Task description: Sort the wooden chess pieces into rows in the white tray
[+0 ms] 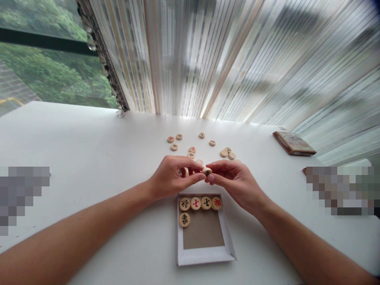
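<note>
Between the fingertips of my left hand [178, 174] and my right hand [233, 178] is a round wooden Chinese chess piece [207, 171] with a black character, held above the table just beyond a box. Both hands pinch it from opposite sides. Below them lies the shallow white box [204, 257] with a grey-brown floor. Several pieces fill its far row, among them a red-marked piece [196, 204] and a black-marked piece [206, 203]. One more black-marked piece [184, 219] sits at the left of the second row. My left fingers partly hide a few pieces behind them.
Several loose chess pieces [212, 143] are scattered over the white table [89, 158] beyond my hands, with a small cluster [232, 156] to the right. A flat brown-edged box [293, 143] lies at the far right. Striped curtains [184, 59] hang along the table's back edge.
</note>
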`<state>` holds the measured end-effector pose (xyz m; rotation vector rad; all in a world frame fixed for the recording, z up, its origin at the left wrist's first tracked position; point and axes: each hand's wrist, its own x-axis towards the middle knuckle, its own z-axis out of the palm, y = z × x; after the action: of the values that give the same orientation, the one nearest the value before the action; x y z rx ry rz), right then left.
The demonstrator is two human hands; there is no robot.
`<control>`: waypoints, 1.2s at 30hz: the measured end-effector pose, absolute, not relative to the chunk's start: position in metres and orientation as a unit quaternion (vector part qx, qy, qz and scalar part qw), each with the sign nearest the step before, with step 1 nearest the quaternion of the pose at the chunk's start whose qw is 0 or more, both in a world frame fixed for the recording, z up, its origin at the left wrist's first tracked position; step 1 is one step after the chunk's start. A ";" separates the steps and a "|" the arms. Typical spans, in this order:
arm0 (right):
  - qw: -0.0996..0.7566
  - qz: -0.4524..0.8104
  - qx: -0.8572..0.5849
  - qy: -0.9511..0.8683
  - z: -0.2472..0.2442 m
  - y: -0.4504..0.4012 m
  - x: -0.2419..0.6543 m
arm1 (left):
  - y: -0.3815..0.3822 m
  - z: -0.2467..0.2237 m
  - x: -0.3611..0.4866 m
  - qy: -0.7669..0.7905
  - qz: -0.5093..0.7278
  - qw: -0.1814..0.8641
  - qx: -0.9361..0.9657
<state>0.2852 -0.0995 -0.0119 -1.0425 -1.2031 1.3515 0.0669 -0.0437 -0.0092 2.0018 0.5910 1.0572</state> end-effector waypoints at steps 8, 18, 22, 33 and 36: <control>0.517 0.542 -0.417 -0.514 -0.007 -0.103 0.285 | -0.046 -0.007 0.066 0.216 0.433 0.380 0.789; 0.535 0.521 -0.399 -0.532 -0.006 -0.103 0.280 | -0.046 -0.008 0.067 0.206 0.442 0.392 0.780; 0.539 0.511 -0.381 -0.550 -0.005 -0.104 0.279 | -0.048 -0.008 0.069 0.206 0.439 0.406 0.775; 0.529 0.534 -0.391 -0.531 -0.005 -0.105 0.281 | -0.049 -0.005 0.068 0.209 0.430 0.412 0.776; 0.527 0.550 -0.386 -0.521 -0.006 -0.105 0.283 | -0.048 -0.005 0.067 0.210 0.420 0.420 0.776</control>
<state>0.2826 -0.1047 -0.0059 -0.9231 -1.2456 1.3140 0.0669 -0.0484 -0.0055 1.9453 0.5256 1.0536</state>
